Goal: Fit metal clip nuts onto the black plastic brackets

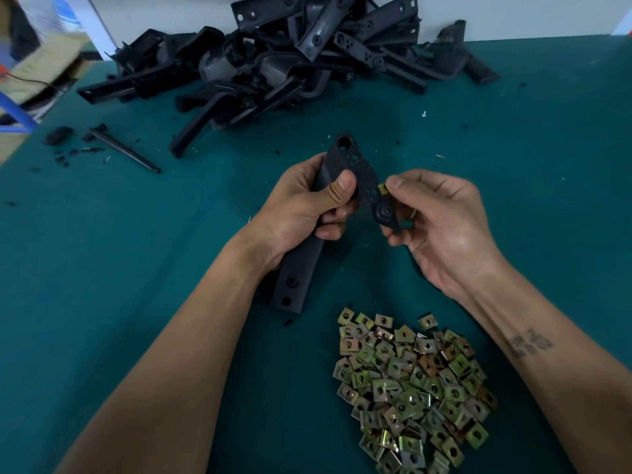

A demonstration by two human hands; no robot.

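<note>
My left hand [307, 203] grips a long black plastic bracket [299, 275] around its middle, thumb on top. The bracket's perforated arm [355, 162] points up and away, and a round-ended tab [385, 213] hangs at its right side. My right hand [441, 220] pinches a small yellowish metal clip nut [382, 189] between thumb and forefinger, right against the edge of the bracket's arm. Most of the nut is hidden by my fingertips. A heap of several loose clip nuts [410, 388] lies on the table below my right wrist.
A big pile of black plastic brackets [280, 59] lies at the back of the green table [119, 251]. A thin black rod [126, 152] and black scraps lie at the left. Cardboard [44, 66] stands beyond the table's left edge.
</note>
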